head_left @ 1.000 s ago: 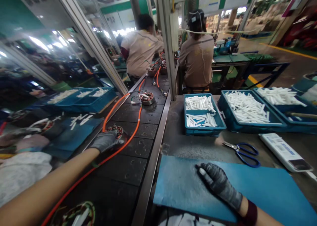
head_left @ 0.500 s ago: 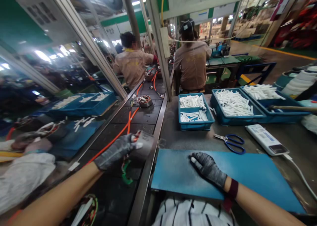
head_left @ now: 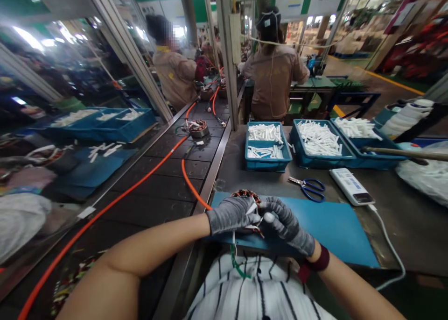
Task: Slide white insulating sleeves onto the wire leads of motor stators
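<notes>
Copper-wound metal ring sits over the left end of the flat blue mat, between my grey-gloved left hand, clamped on it, and grey-gloved right hand, at its right edge, grip unclear to me.

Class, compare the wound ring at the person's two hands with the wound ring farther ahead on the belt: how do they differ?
The near ring is over the blue mat; the far ring sits on the black belt.
The left hand and right hand are at the near ring; no hand touches the far ring.
Gloves cover much of the near ring; the far ring's metal side shows.
Both have copper-coloured windings.
</notes>
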